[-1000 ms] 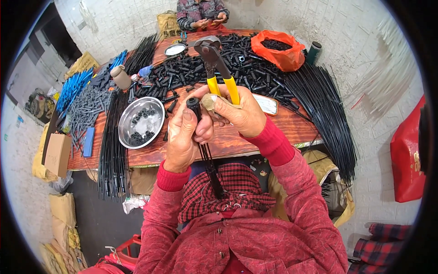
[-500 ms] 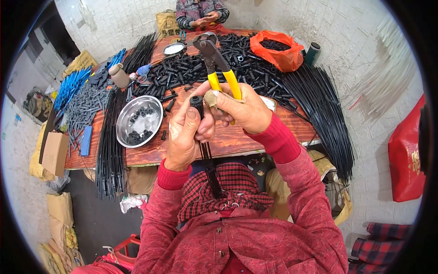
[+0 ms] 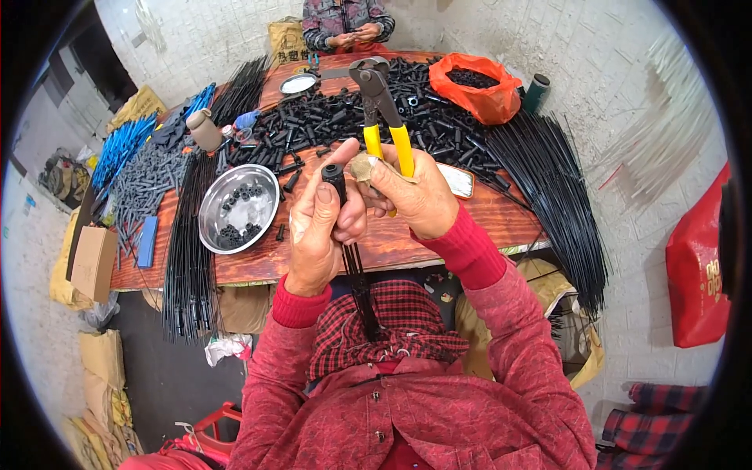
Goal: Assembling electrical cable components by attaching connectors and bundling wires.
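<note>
My left hand grips a thin black rod that runs down toward my lap, with a black cylindrical cap on its top end. My right hand holds yellow-handled pincers with the jaws pointing away from me, and a small tan scrap sits at its fingertips, right beside the cap. Both hands meet above the near edge of the wooden table.
A steel bowl with several black caps stands left of my hands. Black tube pieces heap the table's middle, long black rods hang off both sides, an orange bag lies far right. Another person's hands work opposite.
My hands and the pincers stay almost where they were. My left thumb has shifted slightly on the capped rod end.
</note>
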Demonstrator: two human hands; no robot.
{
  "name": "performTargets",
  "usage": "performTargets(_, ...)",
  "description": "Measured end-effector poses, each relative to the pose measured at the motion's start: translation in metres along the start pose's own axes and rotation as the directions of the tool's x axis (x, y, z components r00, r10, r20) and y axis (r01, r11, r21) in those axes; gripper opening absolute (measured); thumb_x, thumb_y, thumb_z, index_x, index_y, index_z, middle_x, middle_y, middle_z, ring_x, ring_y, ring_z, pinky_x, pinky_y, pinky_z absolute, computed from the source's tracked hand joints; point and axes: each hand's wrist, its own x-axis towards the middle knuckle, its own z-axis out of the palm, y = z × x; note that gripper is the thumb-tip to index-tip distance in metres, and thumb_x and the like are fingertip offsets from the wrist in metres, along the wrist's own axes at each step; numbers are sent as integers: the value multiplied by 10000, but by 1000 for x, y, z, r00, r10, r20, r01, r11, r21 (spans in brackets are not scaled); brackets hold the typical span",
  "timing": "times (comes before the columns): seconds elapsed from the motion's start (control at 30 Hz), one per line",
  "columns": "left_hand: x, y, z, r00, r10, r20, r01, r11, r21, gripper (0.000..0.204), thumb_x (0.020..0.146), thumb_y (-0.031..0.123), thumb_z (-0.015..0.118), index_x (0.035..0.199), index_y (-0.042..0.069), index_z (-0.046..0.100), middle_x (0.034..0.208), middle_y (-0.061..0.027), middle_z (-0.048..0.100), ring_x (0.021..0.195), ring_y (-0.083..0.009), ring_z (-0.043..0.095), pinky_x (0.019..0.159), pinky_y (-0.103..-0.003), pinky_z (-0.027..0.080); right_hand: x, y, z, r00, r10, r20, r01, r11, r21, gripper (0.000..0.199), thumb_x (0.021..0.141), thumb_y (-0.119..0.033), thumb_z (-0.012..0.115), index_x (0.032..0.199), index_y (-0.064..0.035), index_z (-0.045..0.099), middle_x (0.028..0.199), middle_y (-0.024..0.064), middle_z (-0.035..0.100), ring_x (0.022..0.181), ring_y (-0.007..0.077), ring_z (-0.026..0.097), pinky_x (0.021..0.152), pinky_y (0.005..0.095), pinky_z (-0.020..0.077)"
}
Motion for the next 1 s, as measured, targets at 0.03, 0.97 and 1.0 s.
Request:
performTargets(0.03, 0, 0, 0, 1000, -1, -3, 1, 1000, 5, 572, 1039, 403, 459, 1478, 48, 369, 671, 34, 365, 550, -40, 312, 507, -187, 269, 0, -1, 3, 1000, 1, 1, -1, 1000, 1, 357, 983, -323, 601, 1155, -12, 625, 794, -20, 600, 639, 45, 532, 537, 207, 436)
performTargets(0.97, -1, 1, -2, 1000, -10, -9, 11, 998, 57, 562, 1015, 424, 510, 1394, 13, 447, 680, 43, 379, 547, -29, 309, 492, -187, 252, -10, 3, 21, 986, -113, -121, 115, 993, 8, 289, 984, -255, 603, 1126, -4, 615, 818, -4, 601, 659, 48, 525, 583, 210, 435)
performTargets(1.0, 0, 1, -1, 1000, -10, -9, 11, 998, 57, 562, 1015, 424, 510, 1394, 13, 447, 680, 43, 379, 547, -29, 309, 492, -187, 252, -10, 5, 21, 981, -129, -145, 130, 991, -2, 289, 978, -243, 614, 1141, -5, 610, 823, -1, 603, 667, 48, 531, 588, 211, 440)
